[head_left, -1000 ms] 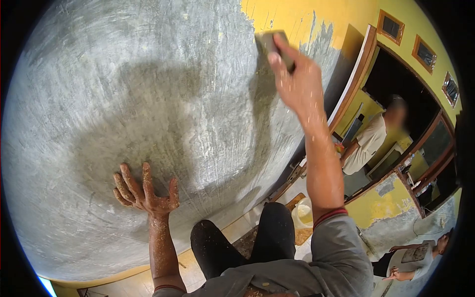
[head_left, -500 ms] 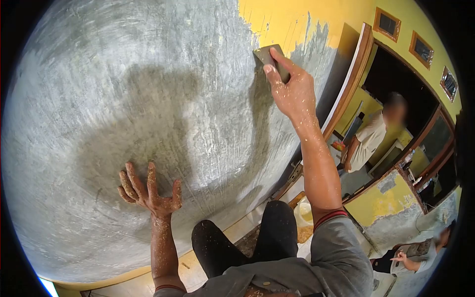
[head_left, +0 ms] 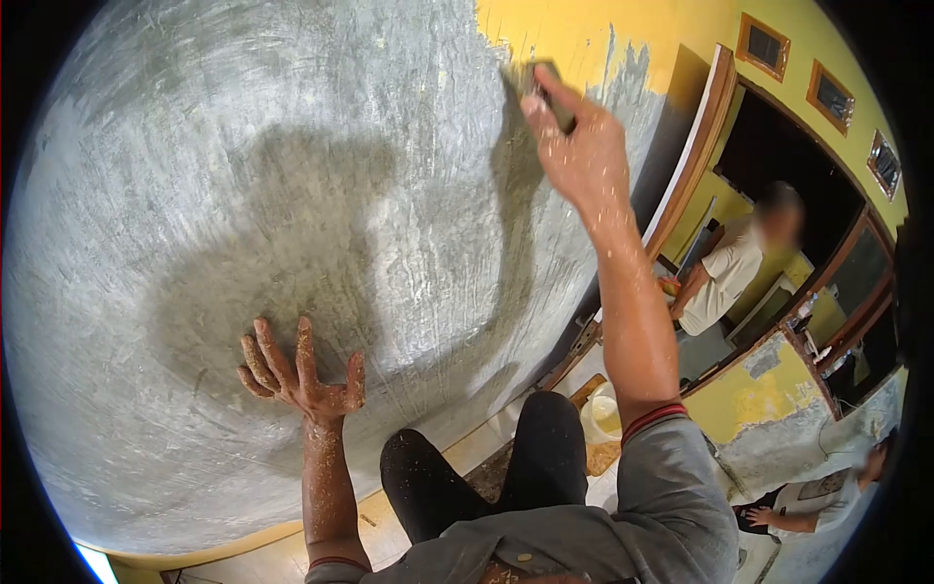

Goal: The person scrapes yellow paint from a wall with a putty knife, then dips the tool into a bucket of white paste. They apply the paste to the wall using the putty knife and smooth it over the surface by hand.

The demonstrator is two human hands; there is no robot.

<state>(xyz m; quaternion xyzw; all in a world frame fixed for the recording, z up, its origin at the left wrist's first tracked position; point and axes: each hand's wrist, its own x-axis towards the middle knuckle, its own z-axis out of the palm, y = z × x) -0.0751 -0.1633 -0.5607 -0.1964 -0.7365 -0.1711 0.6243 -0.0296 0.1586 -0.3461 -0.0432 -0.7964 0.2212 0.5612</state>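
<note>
My right hand (head_left: 587, 146) is closed around a flat scraper (head_left: 523, 76), which is smeared by motion. Its blade is at the ragged lower edge of the yellow paint (head_left: 550, 24), high on the wall. Below and to the left, the wall (head_left: 433, 224) shows bare grey with rough vertical streaks. My left hand (head_left: 302, 380) is spread against the grey surface lower down, fingers apart and holding nothing. Pale flakes cling to both hands and forearms. Shadows of my head and right arm fall across the wall.
A white bucket (head_left: 603, 416) stands on the floor by my knee (head_left: 553, 438). To the right, a person in a light shirt (head_left: 732, 273) stands near the wooden-framed doorway. Another person (head_left: 822, 498) is at the lower right, beside a partly stripped low wall (head_left: 769, 394).
My right hand and the scraper have moved slightly up, and the blade has turned and blurred. My left hand stays on the wall. The person at lower right has lowered a hand.
</note>
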